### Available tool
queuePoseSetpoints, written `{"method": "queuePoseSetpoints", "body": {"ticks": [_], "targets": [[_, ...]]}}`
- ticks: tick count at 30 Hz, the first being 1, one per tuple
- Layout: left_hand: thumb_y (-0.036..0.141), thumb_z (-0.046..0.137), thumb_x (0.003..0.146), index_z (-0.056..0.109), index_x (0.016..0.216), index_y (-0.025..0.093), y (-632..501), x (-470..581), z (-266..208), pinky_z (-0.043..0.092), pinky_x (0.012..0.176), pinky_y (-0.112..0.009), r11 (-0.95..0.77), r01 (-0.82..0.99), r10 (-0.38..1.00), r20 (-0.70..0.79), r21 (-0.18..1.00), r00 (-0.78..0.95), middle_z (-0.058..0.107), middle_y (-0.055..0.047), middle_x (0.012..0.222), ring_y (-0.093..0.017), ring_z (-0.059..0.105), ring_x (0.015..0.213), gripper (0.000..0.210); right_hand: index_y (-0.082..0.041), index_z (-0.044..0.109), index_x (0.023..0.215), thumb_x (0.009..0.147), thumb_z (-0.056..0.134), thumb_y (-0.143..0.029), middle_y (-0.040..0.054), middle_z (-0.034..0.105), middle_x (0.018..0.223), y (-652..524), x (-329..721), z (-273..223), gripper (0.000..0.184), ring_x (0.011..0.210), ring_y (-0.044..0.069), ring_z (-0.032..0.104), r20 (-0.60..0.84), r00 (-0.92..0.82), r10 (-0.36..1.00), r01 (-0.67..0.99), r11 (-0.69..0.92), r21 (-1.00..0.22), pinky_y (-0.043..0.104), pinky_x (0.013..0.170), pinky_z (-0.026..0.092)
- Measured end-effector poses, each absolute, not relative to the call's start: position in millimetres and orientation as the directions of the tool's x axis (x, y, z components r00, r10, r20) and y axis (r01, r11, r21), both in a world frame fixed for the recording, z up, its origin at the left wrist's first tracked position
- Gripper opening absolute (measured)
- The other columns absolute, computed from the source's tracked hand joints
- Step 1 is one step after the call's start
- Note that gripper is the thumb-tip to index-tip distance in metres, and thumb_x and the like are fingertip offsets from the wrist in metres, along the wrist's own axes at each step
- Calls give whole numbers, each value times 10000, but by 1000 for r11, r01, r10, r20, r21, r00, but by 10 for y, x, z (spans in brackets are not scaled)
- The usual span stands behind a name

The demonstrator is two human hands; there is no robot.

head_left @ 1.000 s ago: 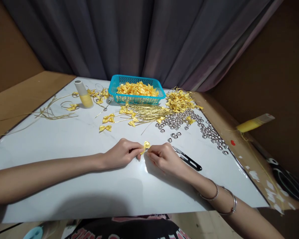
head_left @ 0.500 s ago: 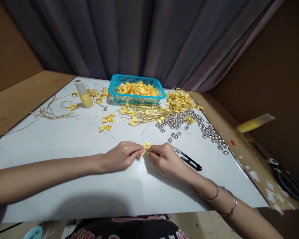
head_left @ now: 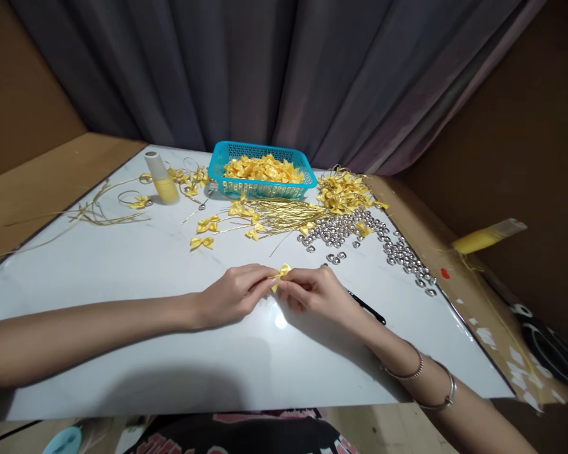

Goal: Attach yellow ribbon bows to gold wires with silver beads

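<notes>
A small yellow ribbon bow (head_left: 284, 270) is pinched between my two hands above the middle of the white tabletop. My left hand (head_left: 241, 291) grips its left side with thumb and forefinger. From the right, the thumb and forefinger of my right hand (head_left: 318, 291) close on the bow's other side. Whether a cord or bead is also between the fingers is too small to tell. Black-handled thread snips (head_left: 369, 308) lie beside my right hand, partly covered by it.
Behind my hands stands a blue basket (head_left: 215, 167) of yellow bows. Gold cords (head_left: 284, 214), a pile of finished-looking bows (head_left: 343, 192) and silver beads (head_left: 331, 230) lie before it. A thread spool (head_left: 163, 180) stands left; another spool (head_left: 490, 236) and large scissors (head_left: 551, 343) lie right.
My right hand has shifted slightly up and covers more of the snips. The bow has turned a little and both hands' fingers sit closer together on it.
</notes>
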State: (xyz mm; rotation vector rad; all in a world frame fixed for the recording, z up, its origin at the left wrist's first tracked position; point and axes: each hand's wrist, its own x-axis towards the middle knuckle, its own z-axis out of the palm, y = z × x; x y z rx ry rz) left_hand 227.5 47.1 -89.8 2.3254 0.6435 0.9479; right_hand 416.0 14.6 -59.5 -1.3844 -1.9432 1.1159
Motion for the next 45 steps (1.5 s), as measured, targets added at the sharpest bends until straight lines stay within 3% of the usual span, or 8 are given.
{"method": "queuePoseSetpoints", "body": {"ticks": [4, 8, 15, 22, 29, 36, 45], "targets": [[237, 511, 888, 609, 1044, 108, 479, 2265, -879, 446, 513, -218, -660, 217, 671, 436, 719, 600, 680, -66, 812, -88, 509, 536, 225, -134, 699, 765, 863, 517, -280, -12, 556, 504, 146, 4173, -579, 253, 469, 89, 473, 44, -334, 941, 529, 226, -818, 208, 507, 363], [195, 503, 891, 618, 1021, 127, 483, 2255, -880, 447, 574, -218, -670, 172, 649, 458, 722, 607, 672, -61, 857, -95, 551, 631, 186, -142, 706, 746, 857, 521, -280, 0, 571, 536, 141, 4164, -594, 256, 501, 94, 487, 85, -336, 938, 515, 259, -818, 211, 509, 361], [150, 473, 892, 622, 1021, 128, 464, 2255, -842, 443, 557, -214, -734, 121, 588, 536, 668, 606, 626, -41, 745, -99, 538, 614, 198, -145, 689, 706, 842, 536, -248, -25, 533, 482, 136, 4148, -599, 229, 464, 81, 422, 42, -303, 952, 547, 210, -810, 206, 480, 323], [139, 468, 898, 633, 1040, 143, 492, 2254, -837, 480, 610, -225, -738, 78, 569, 557, 670, 605, 660, -59, 788, -116, 583, 681, 218, -147, 667, 655, 816, 539, -188, -33, 524, 464, 162, 4184, -609, 209, 452, 80, 423, 78, -291, 954, 565, 237, -791, 192, 471, 309], [185, 507, 890, 664, 1007, 155, 505, 2260, -845, 494, 654, -240, -628, 90, 645, 452, 773, 616, 693, -66, 861, -127, 611, 745, 198, -134, 682, 680, 803, 534, -157, -10, 556, 512, 138, 4152, -634, 194, 485, 89, 444, 137, -349, 927, 544, 320, -776, 208, 491, 308], [214, 549, 863, 689, 891, 148, 504, 2291, -794, 468, 622, -242, -479, 136, 764, 335, 867, 551, 678, -53, 816, -130, 595, 720, 157, -138, 663, 702, 826, 557, -261, -24, 530, 500, 133, 4129, -644, 205, 476, 85, 411, 74, -289, 955, 476, 210, -854, 213, 481, 317], [250, 568, 846, 692, 824, 145, 538, 2309, -796, 456, 621, -239, -355, 158, 804, 215, 921, 554, 676, -41, 784, -125, 578, 702, 164, -141, 654, 704, 822, 542, -217, -12, 564, 542, 131, 4097, -660, 180, 474, 79, 425, 90, -215, 972, 509, 191, -840, 204, 472, 320]]}}
